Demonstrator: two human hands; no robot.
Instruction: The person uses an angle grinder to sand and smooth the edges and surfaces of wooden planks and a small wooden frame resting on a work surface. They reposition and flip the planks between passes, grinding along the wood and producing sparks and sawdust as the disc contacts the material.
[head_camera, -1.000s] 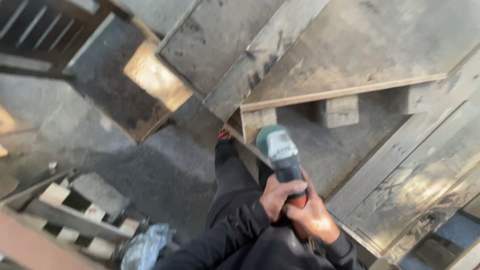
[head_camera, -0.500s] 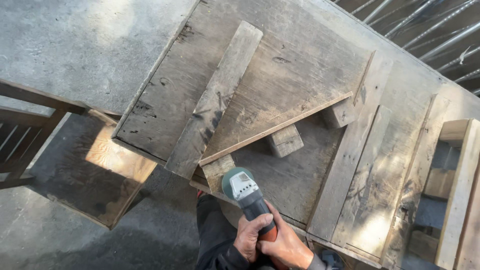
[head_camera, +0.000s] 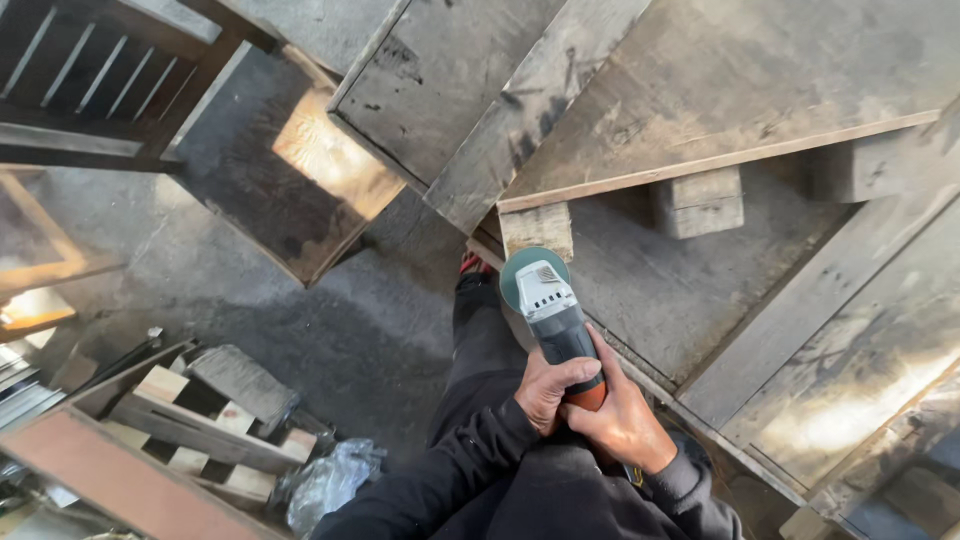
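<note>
The fingers (head_camera: 560, 378) of the left hand (head_camera: 545, 390) are curled tight around the dark, ridged plastic body of an angle grinder (head_camera: 550, 310), and the right hand (head_camera: 622, 425) is wrapped just behind and under them, its fingers clamped on the orange rear end of the same tool, so both hands grip it together. Ahead of the fingers the grinder runs out to a pale grey vented head with a round teal guard, which sits just beside a small square wooden block (head_camera: 536, 229) of rough, pale grain; whether the disc touches the wood cannot be told. That block stands under the corner of a wide weathered pallet (head_camera: 760, 90), made of grey, scuffed, dusty planks with a thin lighter strip along its near edge, and a second block (head_camera: 698, 200) shows further along beneath it. Beyond the fingertips and to the left a long grey board (head_camera: 530, 110) lies slantwise across the planks. Below the grinder head, a black trouser leg ends in a shoe with a red toe (head_camera: 474, 264) on the coarse grey concrete floor (head_camera: 300, 330). Well off to the left of the hands lies a smaller slatted wooden frame (head_camera: 190, 420), holding a flat grey slab (head_camera: 245, 382) propped across its slats, with a crumpled clear plastic bag (head_camera: 325, 480) just beside it. Black sleeves cover both wrists.
</note>
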